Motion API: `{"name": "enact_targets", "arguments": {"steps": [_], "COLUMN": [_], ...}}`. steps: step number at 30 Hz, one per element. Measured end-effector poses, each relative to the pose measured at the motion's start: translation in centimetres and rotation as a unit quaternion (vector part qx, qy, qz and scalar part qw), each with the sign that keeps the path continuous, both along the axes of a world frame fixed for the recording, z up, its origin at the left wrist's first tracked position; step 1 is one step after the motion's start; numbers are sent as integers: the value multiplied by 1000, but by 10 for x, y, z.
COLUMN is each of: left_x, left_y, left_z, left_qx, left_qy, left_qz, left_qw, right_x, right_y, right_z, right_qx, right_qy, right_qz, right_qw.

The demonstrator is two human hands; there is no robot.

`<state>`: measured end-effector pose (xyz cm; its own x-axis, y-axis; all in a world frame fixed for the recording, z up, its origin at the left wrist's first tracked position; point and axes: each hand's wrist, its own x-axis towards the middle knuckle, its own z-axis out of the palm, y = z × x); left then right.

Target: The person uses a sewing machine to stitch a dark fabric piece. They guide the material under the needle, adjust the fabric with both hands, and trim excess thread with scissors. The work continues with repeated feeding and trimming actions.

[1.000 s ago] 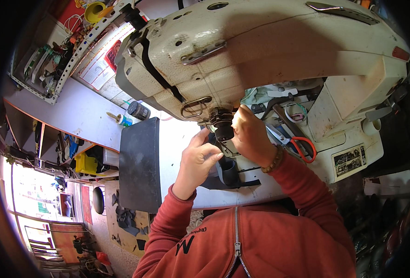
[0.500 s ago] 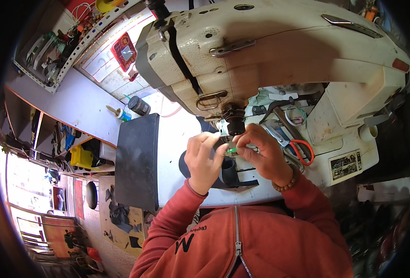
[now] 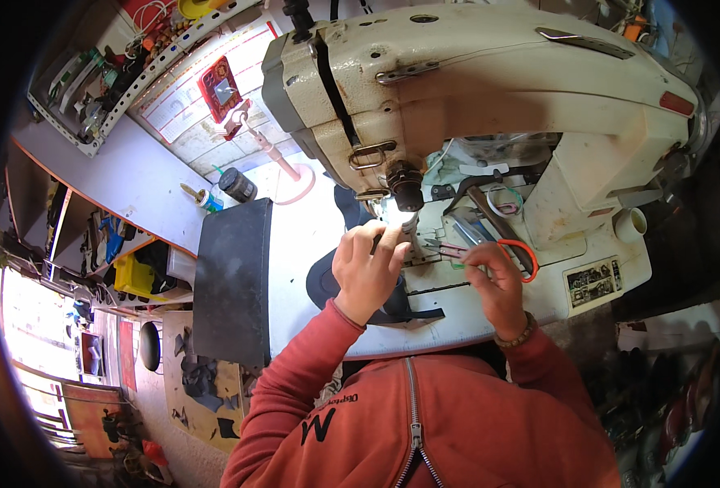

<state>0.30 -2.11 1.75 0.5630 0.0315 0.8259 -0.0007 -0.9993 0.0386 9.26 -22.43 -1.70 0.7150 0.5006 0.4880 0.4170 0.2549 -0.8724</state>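
Observation:
I sit at a cream industrial sewing machine (image 3: 490, 81) on a white table (image 3: 295, 244). My left hand (image 3: 368, 272) lies over a dark shaped piece of material (image 3: 321, 286), its fingertips bunched together right under the needle bar (image 3: 407, 189); what they pinch is hidden. My right hand (image 3: 494, 281) is further right on the machine bed, thumb and fingers closed on a small metal hand tool (image 3: 451, 248). Orange-handled scissors (image 3: 524, 254) lie just beyond that hand.
A black flat panel (image 3: 234, 281) hangs at the table's left end. A thread stand with a pink base (image 3: 295, 191), a dark jar (image 3: 236, 185) and a small bottle (image 3: 201, 198) stand behind it. Cluttered shelves at the left, dark scraps on the floor (image 3: 201, 382).
Both hands were together under the needle with a small green thing between them. My right hand has since moved right to the small tool by the scissors; my left stays at the needle.

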Motion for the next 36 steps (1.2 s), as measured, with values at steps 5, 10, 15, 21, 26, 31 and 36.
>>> {"name": "enact_targets", "arguments": {"steps": [5, 10, 15, 21, 26, 31, 36], "left_x": [9, 8, -18, -34, -68, -115, -135], "left_y": [2, -5, -24, -32, -52, -55, -53], "left_z": [-6, -13, -31, -44, -55, -58, -53], "left_qx": [-9, -11, -271, -449, -682, -557, -570], "left_qy": [-13, -33, 30, 48, 25, 182, 204], "left_qz": [-16, -28, -160, -116, -147, -105, -78], "left_qw": [1000, 999, 949, 885, 716, 804, 792], "right_x": [10, 52, 78, 72, 32, 21, 50], "right_y": [-74, -165, -200, -188, -102, 5, 43], "right_z": [-64, -119, -147, -134, -91, -85, -104], "right_qx": [-39, -158, -298, -364, -248, -358, -438], "right_qy": [68, -1, -125, -156, -287, -445, -427], "right_qz": [-203, -425, -514, -515, -357, -153, -154], "right_qw": [976, 891, 795, 760, 853, 806, 776]}}
